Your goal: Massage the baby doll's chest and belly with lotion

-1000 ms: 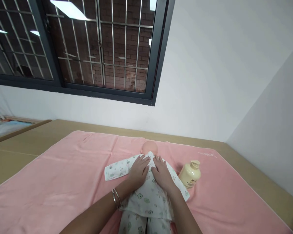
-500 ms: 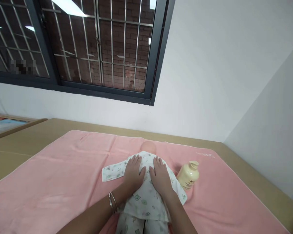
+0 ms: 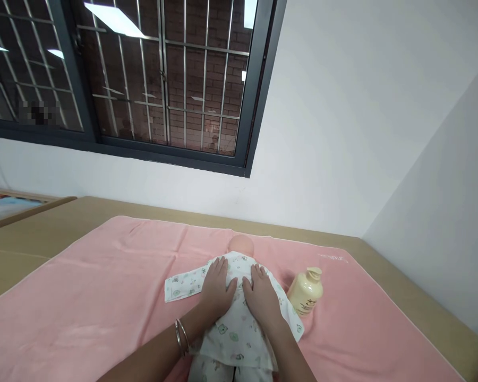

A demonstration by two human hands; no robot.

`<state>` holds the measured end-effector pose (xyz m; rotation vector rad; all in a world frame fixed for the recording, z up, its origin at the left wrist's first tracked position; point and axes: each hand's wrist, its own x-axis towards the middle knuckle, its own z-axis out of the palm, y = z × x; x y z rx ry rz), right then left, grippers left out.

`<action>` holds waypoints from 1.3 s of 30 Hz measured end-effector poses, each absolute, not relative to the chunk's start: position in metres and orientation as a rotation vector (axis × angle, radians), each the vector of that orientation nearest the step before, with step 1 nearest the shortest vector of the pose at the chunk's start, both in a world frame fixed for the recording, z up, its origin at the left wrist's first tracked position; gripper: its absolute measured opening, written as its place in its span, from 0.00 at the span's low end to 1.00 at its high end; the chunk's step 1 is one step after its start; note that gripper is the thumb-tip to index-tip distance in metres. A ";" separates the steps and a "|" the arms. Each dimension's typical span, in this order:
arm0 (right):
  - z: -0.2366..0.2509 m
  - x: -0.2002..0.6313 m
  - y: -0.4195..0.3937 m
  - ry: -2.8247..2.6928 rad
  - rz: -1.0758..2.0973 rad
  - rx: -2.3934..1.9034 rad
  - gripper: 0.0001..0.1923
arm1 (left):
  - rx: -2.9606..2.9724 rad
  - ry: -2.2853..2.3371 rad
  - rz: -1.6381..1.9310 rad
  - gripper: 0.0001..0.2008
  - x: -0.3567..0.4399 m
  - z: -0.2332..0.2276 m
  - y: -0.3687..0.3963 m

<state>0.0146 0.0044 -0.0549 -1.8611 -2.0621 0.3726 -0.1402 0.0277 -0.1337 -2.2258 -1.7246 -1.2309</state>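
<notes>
A baby doll (image 3: 241, 244) in a white printed top (image 3: 235, 335) and matching trousers lies on a pink blanket, its bald head pointing away from me. Flat on the left upper part of the top rests my left hand (image 3: 218, 289), fingers stretched out. My right hand (image 3: 262, 294) lies the same way on the right upper part, thumbs close to each other. Neither hand grips anything. Just right of the doll's right-hand sleeve stands a pale yellow pump bottle (image 3: 306, 292). The doll's face cannot be seen.
The pink blanket (image 3: 103, 281) covers most of a wooden tabletop (image 3: 19, 252). Behind it rises a white wall (image 3: 322, 132) with a dark-framed, barred window (image 3: 163, 79). At far left, a wooden-edged bed or tray (image 3: 14, 207) holds something pale blue.
The view has tilted up slightly, so everything sits a little lower. Both hands stay flat on the doll's top, and the bottle has not moved.
</notes>
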 end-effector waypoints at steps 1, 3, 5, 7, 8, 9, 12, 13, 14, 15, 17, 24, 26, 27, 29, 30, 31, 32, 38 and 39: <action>-0.055 0.016 0.007 -2.062 0.391 -1.843 0.32 | -2.227 -1.729 -1.223 0.29 -0.140 -0.133 0.028; -0.056 0.016 0.011 -2.071 0.420 -1.810 0.32 | -2.230 -1.719 -1.219 0.28 -0.141 -0.131 0.028; -0.058 0.014 0.012 -2.079 0.422 -1.800 0.31 | -2.234 -1.666 -1.247 0.26 -0.141 -0.128 0.027; -0.059 0.011 0.011 -2.088 0.399 -1.802 0.31 | -2.238 -1.574 -1.297 0.22 -0.140 -0.125 0.024; -0.058 0.009 0.009 -2.099 0.383 -1.800 0.30 | -2.236 -1.530 -1.326 0.20 -0.140 -0.124 0.023; -0.058 0.008 0.007 -2.115 0.367 -1.798 0.30 | -2.228 -1.496 -1.354 0.18 -0.140 -0.123 0.021; -0.054 0.008 0.000 -2.156 0.334 -1.805 0.29 | -2.189 -1.476 -1.414 0.15 -0.140 -0.123 0.018; -0.053 0.009 0.000 -2.158 0.333 -1.810 0.29 | -2.178 -1.495 -1.420 0.14 -0.140 -0.123 0.018; -0.052 0.010 0.000 -2.152 0.339 -1.814 0.29 | -2.168 -1.525 -1.418 0.14 -0.140 -0.124 0.018; -0.052 0.011 0.001 -2.141 0.348 -1.816 0.30 | -2.159 -1.562 -1.406 0.15 -0.140 -0.125 0.019; -0.054 0.012 0.005 -2.121 0.364 -1.811 0.31 | -2.150 -1.631 -1.361 0.18 -0.140 -0.125 0.022; -0.056 0.018 0.010 -2.178 0.417 -1.658 0.31 | -2.337 -1.417 -1.301 0.19 -0.138 -0.122 0.024; -0.054 0.021 0.007 -2.158 0.433 -1.672 0.30 | -2.279 -1.449 -1.356 0.18 -0.138 -0.125 0.023; -0.054 0.023 0.006 -2.130 0.435 -1.700 0.30 | -2.250 -1.488 -1.374 0.18 -0.138 -0.127 0.022; -0.055 0.025 0.006 -2.063 0.435 -1.755 0.30 | -2.199 -1.602 -1.380 0.18 -0.138 -0.131 0.022; -0.057 0.026 0.007 -2.042 0.437 -1.764 0.30 | -2.181 -1.660 -1.369 0.20 -0.138 -0.132 0.023; -0.059 0.026 0.009 -2.033 0.439 -1.758 0.31 | -2.173 -1.699 -1.354 0.21 -0.139 -0.132 0.024; -0.061 0.026 0.011 -2.034 0.440 -1.744 0.32 | -2.188 -1.706 -1.334 0.22 -0.139 -0.131 0.024; -0.060 0.018 0.010 -2.117 0.406 -1.678 0.32 | -2.398 -1.425 -1.324 0.20 -0.142 -0.125 0.025; -0.058 0.017 0.007 -2.107 0.401 -1.685 0.32 | -2.389 -1.426 -1.339 0.19 -0.142 -0.126 0.024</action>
